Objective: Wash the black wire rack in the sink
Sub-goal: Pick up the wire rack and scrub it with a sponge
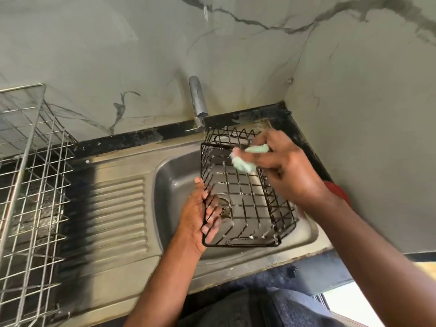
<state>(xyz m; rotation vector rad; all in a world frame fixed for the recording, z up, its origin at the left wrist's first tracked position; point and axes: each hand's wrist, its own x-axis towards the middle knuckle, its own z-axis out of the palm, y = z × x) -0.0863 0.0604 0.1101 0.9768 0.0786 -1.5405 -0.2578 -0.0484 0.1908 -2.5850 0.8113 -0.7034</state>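
Over the steel sink (169, 175), the black wire rack (245, 199) hangs tilted, a box-shaped basket of thin dark rods crossing in a grid, with zigzag wire along its far and right walls and white suds beaded on some bars. The left hand (195, 218) grips the rack's near-left rim, its fingers (212, 218) curled through the mesh to the inside. The right hand (283, 166) closes round a soft, pale green sponge (245, 161), pressing it onto the grid near the rack's far end. Just beyond those fingers a chrome tap (198, 97) runs a thin stream of water. Left of the basin lies a ribbed steel drainboard (118, 208), and farther left a silver wire dish rack (30, 185) stands on the dark surface (132, 138). Veined marble-look wall (118, 55) backs everything.
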